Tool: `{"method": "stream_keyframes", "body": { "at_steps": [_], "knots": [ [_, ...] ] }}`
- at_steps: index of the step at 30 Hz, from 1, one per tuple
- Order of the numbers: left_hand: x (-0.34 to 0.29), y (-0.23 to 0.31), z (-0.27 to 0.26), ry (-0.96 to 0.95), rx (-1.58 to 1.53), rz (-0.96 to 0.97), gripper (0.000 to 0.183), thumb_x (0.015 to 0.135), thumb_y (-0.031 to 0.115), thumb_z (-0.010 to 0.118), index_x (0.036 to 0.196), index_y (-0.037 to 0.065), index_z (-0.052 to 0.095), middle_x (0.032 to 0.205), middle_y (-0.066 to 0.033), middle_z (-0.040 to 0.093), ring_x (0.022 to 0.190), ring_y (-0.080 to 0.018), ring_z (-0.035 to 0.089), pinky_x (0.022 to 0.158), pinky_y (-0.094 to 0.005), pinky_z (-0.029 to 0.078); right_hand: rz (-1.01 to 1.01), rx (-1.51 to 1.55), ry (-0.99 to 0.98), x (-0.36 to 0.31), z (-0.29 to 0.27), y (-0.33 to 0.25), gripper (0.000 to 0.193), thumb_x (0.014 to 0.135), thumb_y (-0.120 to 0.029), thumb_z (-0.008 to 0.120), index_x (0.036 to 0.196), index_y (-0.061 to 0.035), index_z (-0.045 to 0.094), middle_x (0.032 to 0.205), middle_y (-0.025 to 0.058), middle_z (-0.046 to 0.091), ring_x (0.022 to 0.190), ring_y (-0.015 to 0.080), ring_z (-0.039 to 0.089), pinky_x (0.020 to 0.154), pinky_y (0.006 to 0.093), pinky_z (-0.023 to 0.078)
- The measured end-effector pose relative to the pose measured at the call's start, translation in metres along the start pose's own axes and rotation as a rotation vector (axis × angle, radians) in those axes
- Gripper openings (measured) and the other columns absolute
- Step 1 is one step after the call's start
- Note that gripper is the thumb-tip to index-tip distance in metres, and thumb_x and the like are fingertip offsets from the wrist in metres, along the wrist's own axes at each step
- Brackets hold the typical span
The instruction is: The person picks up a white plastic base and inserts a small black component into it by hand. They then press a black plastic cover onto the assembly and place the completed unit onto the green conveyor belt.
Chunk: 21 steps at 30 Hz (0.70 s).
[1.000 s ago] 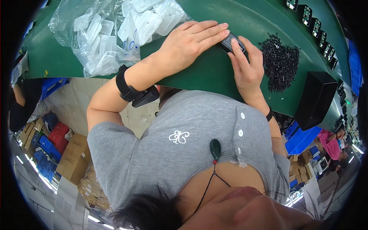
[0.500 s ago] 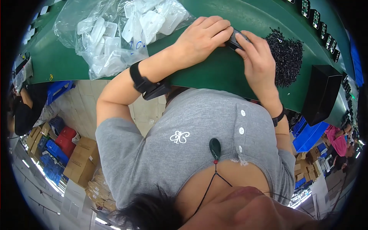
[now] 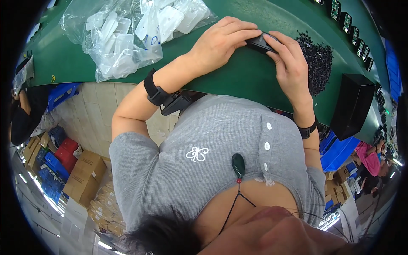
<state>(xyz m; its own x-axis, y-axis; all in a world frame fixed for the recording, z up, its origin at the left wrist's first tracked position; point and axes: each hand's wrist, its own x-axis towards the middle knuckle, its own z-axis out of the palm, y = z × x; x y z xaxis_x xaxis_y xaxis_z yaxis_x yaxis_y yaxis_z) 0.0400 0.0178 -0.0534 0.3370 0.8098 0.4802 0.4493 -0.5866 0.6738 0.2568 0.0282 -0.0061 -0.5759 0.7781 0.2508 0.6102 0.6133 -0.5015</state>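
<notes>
Above the green table I hold a small black plastic case [image 3: 259, 41] between both hands. My left hand [image 3: 226, 41] is closed on its left end, with the fingertips pressed on its top. My right hand [image 3: 290, 61] grips the right end, thumb on the near side and fingers over the far side. Part of the case is hidden under the fingers. Just right of my right hand lies a heap of tiny black parts [image 3: 318, 63], too small to make out singly. Clear plastic bags [image 3: 123, 46] of flat white plastic pieces lie left of my left hand.
The green table [image 3: 182, 76] curves across the top. A black box [image 3: 352, 102] stands at its right edge. Black housings with green circuit boards [image 3: 355, 36] form a row at far right. Blue crates [image 3: 340, 151] and cardboard boxes [image 3: 85, 178] stand beyond; other people are at both sides.
The right hand's fingers have shifted on the black case, and more of its top shows now. Both hands stay on it. The view has shifted slightly.
</notes>
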Motion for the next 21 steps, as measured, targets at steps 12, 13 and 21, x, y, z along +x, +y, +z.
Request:
{"method": "stream_keyframes", "body": {
  "at_steps": [12, 13, 21],
  "knots": [
    [-0.008, -0.006, -0.005, -0.077, 0.066, 0.022, 0.051, 0.073, -0.011, 0.054, 0.12, 0.007, 0.063, 0.125, -0.006, 0.062, 0.107, -0.0259, 0.06, 0.091, -0.0352, 0.05, 0.0, -0.074, 0.052, -0.006, 0.014, -0.003, 0.042, 0.077, 0.003, 0.068, 0.117, -0.0089, 0.066, 0.115, 0.0107, 0.063, 0.102, 0.0279, 0.061, 0.086, 0.0349, 0.051],
    [-0.009, -0.004, -0.004, -0.084, 0.1, 0.021, 0.052, 0.073, -0.01, 0.054, 0.121, 0.006, 0.063, 0.125, -0.0059, 0.062, 0.106, -0.0255, 0.06, 0.09, -0.0351, 0.05, 0.008, -0.073, 0.051, -0.008, 0.016, 0.0, 0.042, 0.077, 0.003, 0.068, 0.117, -0.0089, 0.066, 0.115, 0.0107, 0.063, 0.102, 0.0279, 0.061, 0.086, 0.0349, 0.051],
    [-0.004, 0.012, -0.001, -0.134, 0.253, 0.051, 0.054, 0.073, 0.005, 0.068, 0.126, 0.004, 0.058, 0.129, -0.0068, 0.059, 0.106, -0.025, 0.059, 0.088, -0.0349, 0.05, -0.001, -0.04, 0.117, -0.009, 0.018, 0.012, 0.04, 0.075, -0.002, 0.069, 0.113, -0.0147, 0.069, 0.11, 0.0078, 0.064, 0.098, 0.026, 0.062, 0.078, 0.0329, 0.054]
  ]
}}
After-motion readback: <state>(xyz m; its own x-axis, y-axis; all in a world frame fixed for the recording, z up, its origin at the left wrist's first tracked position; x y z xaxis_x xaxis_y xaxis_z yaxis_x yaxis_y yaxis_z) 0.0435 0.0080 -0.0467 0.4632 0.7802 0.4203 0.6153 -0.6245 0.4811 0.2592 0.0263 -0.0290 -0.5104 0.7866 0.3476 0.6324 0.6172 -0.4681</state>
